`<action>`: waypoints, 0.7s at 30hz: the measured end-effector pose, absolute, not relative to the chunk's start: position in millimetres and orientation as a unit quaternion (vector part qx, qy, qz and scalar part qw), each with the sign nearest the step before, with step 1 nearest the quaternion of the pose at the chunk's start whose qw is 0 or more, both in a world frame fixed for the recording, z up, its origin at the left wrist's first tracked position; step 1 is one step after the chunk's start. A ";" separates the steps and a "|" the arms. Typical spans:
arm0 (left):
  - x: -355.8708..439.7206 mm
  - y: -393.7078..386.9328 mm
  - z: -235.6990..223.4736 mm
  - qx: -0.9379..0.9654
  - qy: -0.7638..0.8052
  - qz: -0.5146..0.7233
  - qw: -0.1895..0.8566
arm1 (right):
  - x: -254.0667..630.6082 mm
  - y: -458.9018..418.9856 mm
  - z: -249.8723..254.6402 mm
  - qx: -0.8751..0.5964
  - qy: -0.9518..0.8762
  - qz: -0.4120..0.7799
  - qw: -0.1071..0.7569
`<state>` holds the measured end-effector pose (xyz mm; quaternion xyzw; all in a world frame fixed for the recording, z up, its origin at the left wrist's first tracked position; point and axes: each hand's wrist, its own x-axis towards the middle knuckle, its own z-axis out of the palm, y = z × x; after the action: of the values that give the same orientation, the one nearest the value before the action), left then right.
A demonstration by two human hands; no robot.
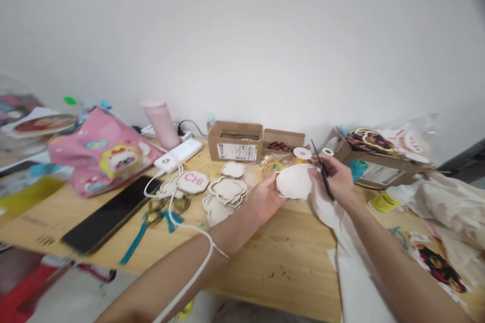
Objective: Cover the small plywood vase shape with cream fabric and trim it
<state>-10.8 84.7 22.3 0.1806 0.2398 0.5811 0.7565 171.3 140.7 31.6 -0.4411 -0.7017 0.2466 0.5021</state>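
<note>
My left hand [266, 196] grips a white cloud-shaped piece [294, 181] by its left side, holding it above the table. My right hand [335, 179] is closed around a pair of dark scissors [323, 174], blades pointing up and away. White fabric [325, 210] hangs from beside the piece, under my right hand, and runs down over the table's front edge. Left of my left hand lie several pale scalloped wooden cutouts [228, 191] and a white patch with pink letters "CHI" [193, 181].
A cardboard box [235, 141] stands by the wall, and another box [379, 171] is at right. A pink bag [102, 156], phone [109, 214], pink tumbler [161, 123] and white power bank [179, 155] occupy the left. A white cable [206, 257] crosses my left forearm.
</note>
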 end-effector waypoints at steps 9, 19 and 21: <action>-19.4 54.0 21.1 0.164 0.330 0.502 0.782 | 148.5 112.0 22.1 -0.429 -0.727 0.258 0.470; -35.1 67.9 22.7 0.136 0.297 0.519 0.790 | 179.2 108.8 21.8 -0.395 -0.825 0.313 0.256; -35.9 68.9 19.4 0.139 0.288 0.506 0.801 | 186.3 108.4 22.9 -0.392 -0.845 0.293 0.217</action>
<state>-35.9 68.9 19.4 0.1395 0.2885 0.5061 0.8007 186.3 108.4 22.9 -0.3916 -0.8448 0.2930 0.2170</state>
